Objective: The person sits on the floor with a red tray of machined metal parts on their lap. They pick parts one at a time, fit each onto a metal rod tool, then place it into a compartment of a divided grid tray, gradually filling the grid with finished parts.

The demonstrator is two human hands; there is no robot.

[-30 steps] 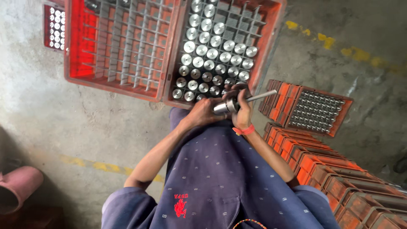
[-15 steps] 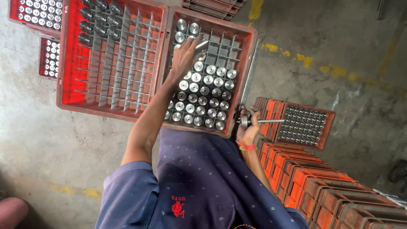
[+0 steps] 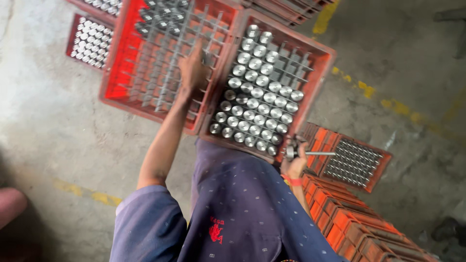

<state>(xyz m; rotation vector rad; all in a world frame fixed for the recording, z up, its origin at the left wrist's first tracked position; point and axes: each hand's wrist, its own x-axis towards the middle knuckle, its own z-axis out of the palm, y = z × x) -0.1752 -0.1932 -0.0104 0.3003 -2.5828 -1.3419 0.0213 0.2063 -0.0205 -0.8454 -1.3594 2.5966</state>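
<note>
Nearest the camera, the person's dark blue dotted shirt (image 3: 242, 213) fills the lower middle of the view. Just past it on the right, the right hand (image 3: 294, 164) — with an orange band at the wrist — is closed around a slim metal rod tool with a knobbed head (image 3: 305, 153), which lies roughly level and points right. Beside that hand, stacked orange plastic crates (image 3: 369, 228) run along the concrete floor (image 3: 58, 145), the top one holding a dense grid of small metal pins (image 3: 353, 162).

Further out, the left arm reaches forward to the red plastic crate with a grey metal divider grid (image 3: 145, 63); the left hand (image 3: 193, 70) rests on the dividers near the crate's right wall, fingers curled — blur hides whether it grips anything. Touching that crate on the right is a second red crate filled with upright shiny metal cylinders (image 3: 259, 92).
</note>
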